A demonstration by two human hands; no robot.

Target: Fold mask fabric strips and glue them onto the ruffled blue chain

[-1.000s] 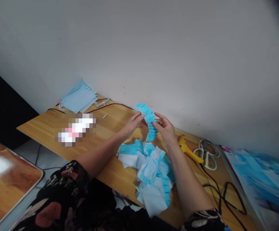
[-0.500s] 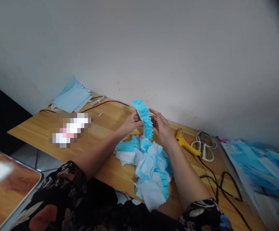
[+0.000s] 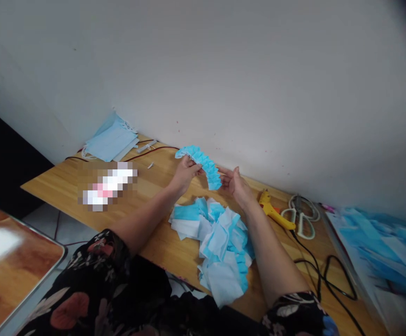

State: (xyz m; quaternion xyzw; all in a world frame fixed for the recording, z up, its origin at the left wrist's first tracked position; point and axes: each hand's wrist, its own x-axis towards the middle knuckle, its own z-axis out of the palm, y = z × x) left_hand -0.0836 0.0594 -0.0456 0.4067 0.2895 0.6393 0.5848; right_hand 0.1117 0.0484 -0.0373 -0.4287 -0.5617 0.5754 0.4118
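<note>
A curved, pleated strip of blue mask fabric (image 3: pixel 203 161) is held up above the table, arching from upper left to lower right. My left hand (image 3: pixel 186 175) pinches its inner edge near the middle, thumb in front. My right hand (image 3: pixel 236 186) is just right of the strip's lower end, thumb raised and fingers stretched toward it. Its fingertips reach the strip's edge; whether they touch it I cannot tell. Below both hands lies a heap of blue and white fabric pieces (image 3: pixel 220 238), some of them pleated.
A yellow glue gun (image 3: pixel 274 212) lies right of my right forearm beside white-handled scissors (image 3: pixel 299 221), its black cord (image 3: pixel 328 280) looping nearby. Flat blue face masks (image 3: pixel 112 140) are stacked at the back left. More blue fabric (image 3: pixel 381 247) lies at the right. A blurred-out object (image 3: pixel 108 186) is on the left.
The strip has tilted left and now arches more sideways, its lower end raised clear of the heap. My right thumb has lifted and the right hand has moved slightly away from the strip.
</note>
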